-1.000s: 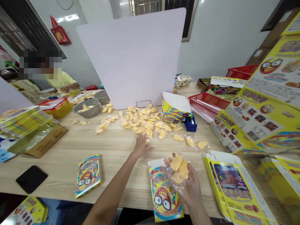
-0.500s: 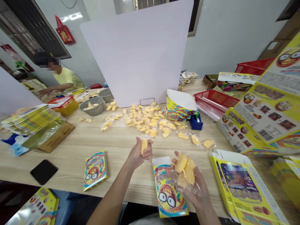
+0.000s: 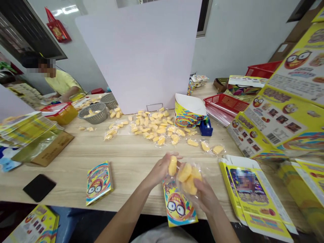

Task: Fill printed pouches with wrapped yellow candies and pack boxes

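My left hand (image 3: 164, 167) is closed on one yellow oval piece in a clear wrapper (image 3: 172, 165). Right beside it, my right hand (image 3: 202, 193) grips several wrapped yellow pieces (image 3: 190, 178), their clear plastic spreading around the fingers. Below both hands lies a yellow and blue cartoon box (image 3: 179, 206) at the table's front edge, its upper end partly hidden by the hands. Farther back is a loose heap of the same wrapped yellow pieces (image 3: 152, 125). A few single wrapped pieces (image 3: 205, 145) lie to the right of the heap.
Another cartoon box (image 3: 99, 184) and a black phone-like slab (image 3: 39, 187) lie to the left. Flattened boxes (image 3: 249, 199) and stacked printed cartons (image 3: 286, 114) stand right. Behind the heap rises a white panel (image 3: 144, 57). A person in yellow (image 3: 63, 82) sits beyond grey baskets (image 3: 94, 114).
My left hand has moved right with its yellow piece and now meets the right hand. My right hand has shifted slightly left and up with its bunch. The view has turned a little right.
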